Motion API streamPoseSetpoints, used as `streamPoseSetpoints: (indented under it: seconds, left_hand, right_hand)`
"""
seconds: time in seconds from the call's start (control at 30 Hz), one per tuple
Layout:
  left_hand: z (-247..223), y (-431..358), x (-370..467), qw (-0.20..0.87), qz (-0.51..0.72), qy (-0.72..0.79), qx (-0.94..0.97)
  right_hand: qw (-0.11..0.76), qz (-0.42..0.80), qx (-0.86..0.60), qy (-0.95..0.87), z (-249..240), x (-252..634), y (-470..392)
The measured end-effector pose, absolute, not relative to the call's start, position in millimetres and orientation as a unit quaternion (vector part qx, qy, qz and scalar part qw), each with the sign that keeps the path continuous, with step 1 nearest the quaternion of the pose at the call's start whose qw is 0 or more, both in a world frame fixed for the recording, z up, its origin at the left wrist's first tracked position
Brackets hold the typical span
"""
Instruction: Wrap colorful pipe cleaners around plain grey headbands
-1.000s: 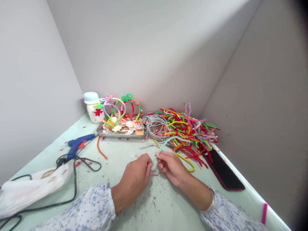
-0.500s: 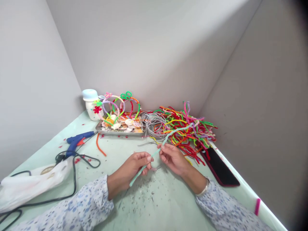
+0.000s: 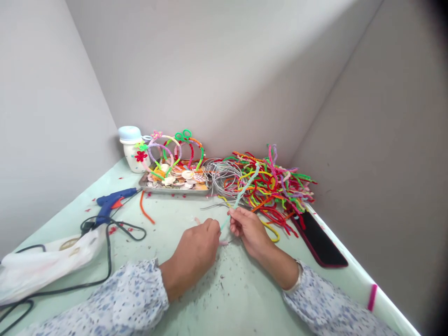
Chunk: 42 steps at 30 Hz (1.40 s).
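Note:
A pale mint-green pipe cleaner (image 3: pixel 247 185) runs between my two hands, its free end slanting up and away over the coiled wire. My right hand (image 3: pixel 248 229) pinches it between thumb and fingertips near the middle. Just to the left, my left hand (image 3: pixel 196 252) is closed with its back turned up, around the lower end, which the fingers hide. Beneath the hands, a small pale pink piece (image 3: pixel 223 242) lies partly covered on the table. Behind my right hand is a heap of colourful pipe cleaners (image 3: pixel 280 184).
A metal tray (image 3: pixel 175 191) of shells and round pieces holds decorated headbands (image 3: pixel 164 149). Beside it lies coiled silver wire (image 3: pixel 224 179). At left are a white jar (image 3: pixel 133 154), a blue glue gun (image 3: pixel 114 200) with black cord, and a plastic bag (image 3: pixel 52 266). A dark phone (image 3: pixel 324 242) lies right.
My left hand has rolled over, knuckles up, and the pipe cleaner's lower end is now hidden in it. The free end has swung left and stands steeper.

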<state>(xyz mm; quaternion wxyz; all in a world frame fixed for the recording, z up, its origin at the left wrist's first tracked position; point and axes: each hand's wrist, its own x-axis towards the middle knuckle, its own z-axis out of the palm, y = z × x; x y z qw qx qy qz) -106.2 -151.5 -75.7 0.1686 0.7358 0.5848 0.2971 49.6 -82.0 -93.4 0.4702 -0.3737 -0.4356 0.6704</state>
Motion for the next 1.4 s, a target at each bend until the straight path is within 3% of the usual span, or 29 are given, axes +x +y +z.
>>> streamPoseSetpoints:
  seconds: [0.2, 0.33, 0.53, 0.73, 1.0, 1.27, 1.4]
  left_hand:
    - [-83, -145, -105, 0.488, 0.391, 0.504, 0.595]
    - [-84, -139, -105, 0.574, 0.389, 0.47, 0.545]
    - [-86, -139, -105, 0.579, 0.352, 0.497, 0.542]
    - [-79, -148, -103, 0.447, 0.361, 0.545, 0.611]
    - [-93, -142, -106, 0.565, 0.346, 0.49, 0.567]
    - [-78, -148, -102, 0.463, 0.33, 0.53, 0.629]
    - [-81, -152, -101, 0.483, 0.33, 0.525, 0.618]
  right_hand:
    - [0.461, 0.696, -0.352, -0.423, -95, 57, -75]
    - [0.485, 0.692, -0.346, -0.408, -99, 59, -71]
    - [0.514, 0.677, -0.347, -0.396, -98, 60, -70]
    - [0.529, 0.667, -0.347, -0.393, -97, 57, -72]
    - [0.552, 0.669, -0.338, -0.364, -96, 59, -69]
    - [0.573, 0.67, -0.334, -0.332, -100, 58, -67]
    - [0.574, 0.676, -0.324, -0.329, -100, 59, -65]
